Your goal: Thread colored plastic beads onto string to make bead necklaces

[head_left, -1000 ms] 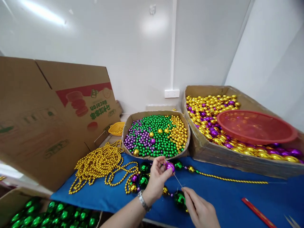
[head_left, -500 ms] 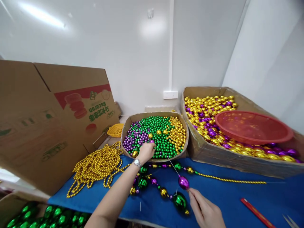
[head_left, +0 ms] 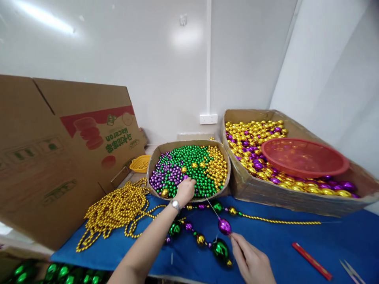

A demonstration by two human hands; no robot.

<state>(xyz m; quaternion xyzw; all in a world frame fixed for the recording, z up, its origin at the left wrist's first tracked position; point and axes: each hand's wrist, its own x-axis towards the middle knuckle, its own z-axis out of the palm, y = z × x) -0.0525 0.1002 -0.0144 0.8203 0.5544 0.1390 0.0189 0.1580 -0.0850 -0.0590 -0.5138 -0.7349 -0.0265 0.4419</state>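
My left hand [head_left: 186, 190] reaches into a shallow cardboard box [head_left: 150, 167] of small purple, green and gold beads. Its fingers are pinched together low over the green beads, and what they hold, if anything, is hidden. My right hand [head_left: 252, 258] grips a thin needle [head_left: 212, 206] just below a large shiny purple bead [head_left: 224, 226] threaded on it. The needle slants up left, its tip near the box's front edge. Beside the right hand lies a large green bead [head_left: 220, 249], part of a strand of mixed beads on the blue cloth [head_left: 278, 244].
Left are a pile of gold bead strings [head_left: 118, 211], a yellow basket [head_left: 134, 163] and a tall carton [head_left: 32, 157]. At right, a red basin [head_left: 304, 157] rests in a big box of gold and purple beads. A red strip-like object [head_left: 312, 261] and tweezers [head_left: 352, 272] lie front right.
The view has shifted slightly, moving most things a little left. My left hand has moved slightly right and nearer over the green beads. My right hand still grips the needle with the purple bead.
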